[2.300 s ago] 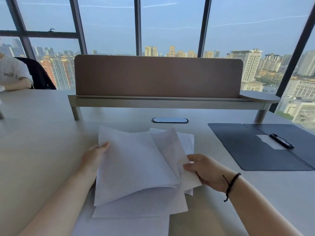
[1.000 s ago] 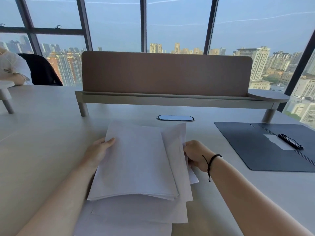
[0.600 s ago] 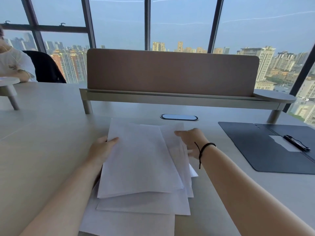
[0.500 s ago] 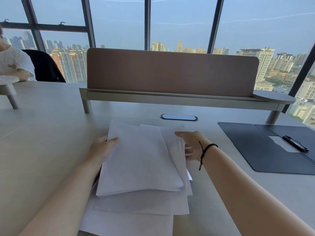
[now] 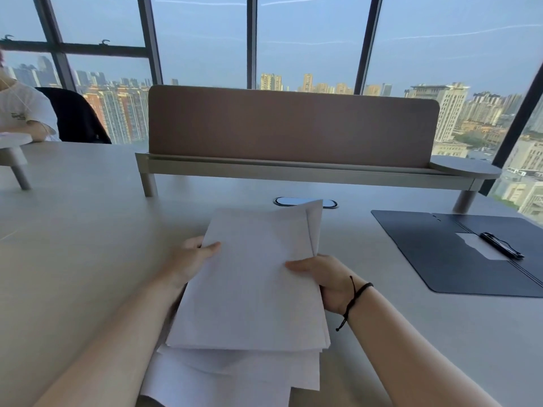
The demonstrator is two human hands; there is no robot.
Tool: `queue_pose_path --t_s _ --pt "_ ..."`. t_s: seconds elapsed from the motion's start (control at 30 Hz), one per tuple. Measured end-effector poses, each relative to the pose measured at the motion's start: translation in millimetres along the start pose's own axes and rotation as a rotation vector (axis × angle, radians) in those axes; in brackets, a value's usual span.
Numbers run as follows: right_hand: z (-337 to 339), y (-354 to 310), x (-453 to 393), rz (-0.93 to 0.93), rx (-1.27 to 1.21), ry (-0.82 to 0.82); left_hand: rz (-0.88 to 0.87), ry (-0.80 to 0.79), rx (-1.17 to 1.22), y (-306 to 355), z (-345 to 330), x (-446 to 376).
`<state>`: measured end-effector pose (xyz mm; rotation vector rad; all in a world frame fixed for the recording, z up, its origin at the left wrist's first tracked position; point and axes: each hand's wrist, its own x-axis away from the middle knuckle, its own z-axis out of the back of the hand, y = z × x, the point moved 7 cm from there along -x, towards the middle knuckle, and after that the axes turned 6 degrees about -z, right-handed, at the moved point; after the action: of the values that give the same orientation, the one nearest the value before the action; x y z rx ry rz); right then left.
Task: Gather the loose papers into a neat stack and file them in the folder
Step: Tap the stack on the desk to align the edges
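No readable text showing anywhere. Small dark print sitting on white T-shirt [image 5: 20, 113] at far left, too blurred to make out. Papers [image 5: 249, 283] showing no legible writing.

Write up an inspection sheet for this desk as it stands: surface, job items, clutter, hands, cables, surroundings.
Surface: pale desk, bare patches matte.
Job's things: papers, top bundle gripped at both side edges, uneven sheets beneath; dark folder lies open to the right, apart from them.
Clutter: black pen on the folder's white label.
Hands: left hand holds the bundle's left edge; right hand holds its right edge, thumb on top.
Cables: nothing seen; oval cable port behind the papers.
Surroundings: brown divider panel, windows onto a city, another person seated far left.
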<state>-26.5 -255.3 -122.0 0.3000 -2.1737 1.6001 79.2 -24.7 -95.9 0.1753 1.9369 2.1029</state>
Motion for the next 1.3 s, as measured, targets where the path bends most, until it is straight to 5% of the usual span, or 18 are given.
queue_pose_path --t_s 0.17,0.37,0.67,1.03,1.3 --pt "7.8 -27.3 20.3 0.145 0.042 0.029 -0.102 0.035 -0.01 14.2 -16.9 18.0" --pt "6.2 -93.6 79.9 0.432 0.147 0.047 0.018 -0.068 0.423 42.1 -42.4 38.4" --pt "-13.7 -166.4 175.5 0.881 0.083 -0.016 -0.528 0.108 0.302 178.7 -36.2 64.0" --pt "-12.6 -133.4 170.2 0.85 0.064 -0.024 -0.542 0.112 0.086 174.8 -40.8 76.7" --pt "-5.1 -106.6 163.9 0.805 0.065 -0.008 -0.526 -0.03 0.049 161.2 -28.5 77.2"
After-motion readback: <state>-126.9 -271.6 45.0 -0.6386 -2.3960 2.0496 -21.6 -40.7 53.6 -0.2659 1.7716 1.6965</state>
